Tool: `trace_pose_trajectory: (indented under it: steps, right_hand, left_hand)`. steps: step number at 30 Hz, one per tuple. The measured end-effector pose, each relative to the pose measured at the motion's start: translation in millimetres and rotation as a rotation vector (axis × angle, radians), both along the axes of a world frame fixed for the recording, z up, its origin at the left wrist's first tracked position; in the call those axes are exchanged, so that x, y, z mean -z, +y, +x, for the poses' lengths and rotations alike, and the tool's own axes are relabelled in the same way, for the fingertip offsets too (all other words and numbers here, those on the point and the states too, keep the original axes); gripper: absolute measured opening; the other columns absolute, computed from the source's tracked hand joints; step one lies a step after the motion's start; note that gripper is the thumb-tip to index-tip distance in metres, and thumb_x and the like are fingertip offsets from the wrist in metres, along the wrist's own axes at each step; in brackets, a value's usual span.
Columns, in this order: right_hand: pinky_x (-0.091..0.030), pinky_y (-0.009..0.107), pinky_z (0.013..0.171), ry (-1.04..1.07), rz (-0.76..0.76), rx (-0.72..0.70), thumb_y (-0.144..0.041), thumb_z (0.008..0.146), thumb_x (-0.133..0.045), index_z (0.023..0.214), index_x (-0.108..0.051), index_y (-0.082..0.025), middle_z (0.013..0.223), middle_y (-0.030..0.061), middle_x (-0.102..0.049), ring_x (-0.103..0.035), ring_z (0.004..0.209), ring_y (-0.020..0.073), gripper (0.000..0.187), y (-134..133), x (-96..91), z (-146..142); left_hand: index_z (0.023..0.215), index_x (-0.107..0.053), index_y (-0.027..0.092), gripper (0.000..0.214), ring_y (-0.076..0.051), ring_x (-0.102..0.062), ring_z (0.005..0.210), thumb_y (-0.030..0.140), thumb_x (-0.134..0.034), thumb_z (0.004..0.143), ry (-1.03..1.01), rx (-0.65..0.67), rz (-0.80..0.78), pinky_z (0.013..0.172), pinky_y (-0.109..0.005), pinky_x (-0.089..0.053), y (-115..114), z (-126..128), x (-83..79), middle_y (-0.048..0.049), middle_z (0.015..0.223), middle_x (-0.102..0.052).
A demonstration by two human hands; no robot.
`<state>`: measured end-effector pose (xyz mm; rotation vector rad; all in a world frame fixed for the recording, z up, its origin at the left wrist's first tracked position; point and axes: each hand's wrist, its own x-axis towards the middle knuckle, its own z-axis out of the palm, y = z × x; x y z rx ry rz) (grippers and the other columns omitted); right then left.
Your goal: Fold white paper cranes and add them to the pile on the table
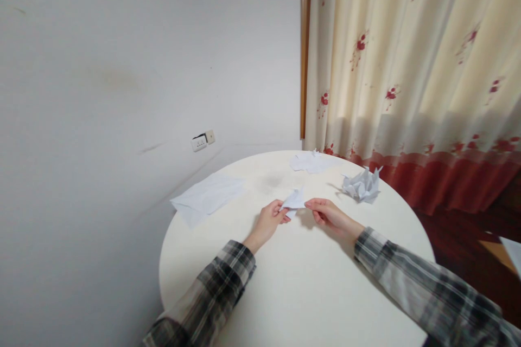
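A small folded piece of white paper (293,200) is held just over the round white table, between my two hands. My left hand (270,220) is closed on its left side, thumb on top and fingers beneath. With thumb and forefinger, my right hand (331,214) pinches the paper's right corner. One flap of the paper points upward; its exact folded shape is too small to make out.
Flat white paper sheets (211,195) lie at the table's (309,293) left edge. More paper pieces (309,161) lie at the back. A cluster of folded paper shapes (362,185) stands at the right. A wall with a socket (199,143) and a curtain (407,65) border the table.
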<state>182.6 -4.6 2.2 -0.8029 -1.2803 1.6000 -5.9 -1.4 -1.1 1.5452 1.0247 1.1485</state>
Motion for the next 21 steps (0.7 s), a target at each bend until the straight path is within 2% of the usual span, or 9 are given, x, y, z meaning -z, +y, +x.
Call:
trace_pose_trajectory:
  steps: [6,10,16,19,21]
  right_hand:
    - [-0.028,0.011,0.032,0.049,-0.087,-0.024,-0.018,0.072,-0.058,0.085,-0.058,-0.009,0.041,-0.0048,-0.051,-0.04,0.032,0.0017,0.016,3.4,2.6,2.4]
    - [-0.041,0.011,0.04,0.114,-0.23,-0.091,-0.015,0.075,-0.054,0.087,-0.055,-0.012,0.064,0.0028,-0.065,-0.053,0.043,0.0039,0.012,1.1,-0.7,1.7]
    - [-0.05,0.015,0.055,0.203,-0.324,-0.135,-0.019,0.082,-0.046,0.089,-0.054,-0.007,0.086,0.0119,-0.065,-0.061,0.056,0.0075,0.016,-0.2,-4.7,0.2]
    - [-0.051,0.015,0.057,0.234,-0.352,-0.147,-0.018,0.083,-0.044,0.093,-0.053,-0.005,0.087,0.0127,-0.065,-0.062,0.06,0.0077,0.019,2.5,-2.8,2.6]
    - [-0.05,0.014,0.054,0.237,-0.415,-0.205,-0.021,0.084,-0.042,0.093,-0.053,-0.004,0.08,0.0117,-0.066,-0.062,0.057,0.0079,0.022,4.8,-0.7,5.2]
  left_hand:
    - [0.079,-0.053,0.015,0.014,-0.013,-0.058,0.059,0.026,-0.053,0.072,0.083,-0.055,0.146,0.057,-0.022,-0.045,3.2,-3.8,4.3,-0.0026,0.069,-0.062]
    - [0.084,-0.054,0.018,0.013,-0.015,-0.059,0.067,0.024,-0.049,0.074,0.189,-0.107,0.275,0.062,-0.023,-0.045,5.6,-9.4,5.9,-0.0028,0.073,-0.063]
    - [0.086,-0.056,0.02,0.014,-0.015,-0.058,0.068,0.022,-0.047,0.076,0.323,-0.16,0.419,0.064,-0.022,-0.042,2.3,-12.1,-0.3,-0.0019,0.072,-0.062]
    - [0.086,-0.057,0.02,0.015,-0.015,-0.057,0.068,0.019,-0.046,0.075,0.365,-0.176,0.47,0.066,-0.022,-0.041,-2.5,-11.0,-5.8,-0.0012,0.072,-0.062]
    - [0.085,-0.058,0.02,0.016,-0.015,-0.056,0.07,0.018,-0.046,0.075,0.384,-0.184,0.497,0.069,-0.023,-0.04,-5.4,-10.4,-8.6,-0.0014,0.073,-0.062]
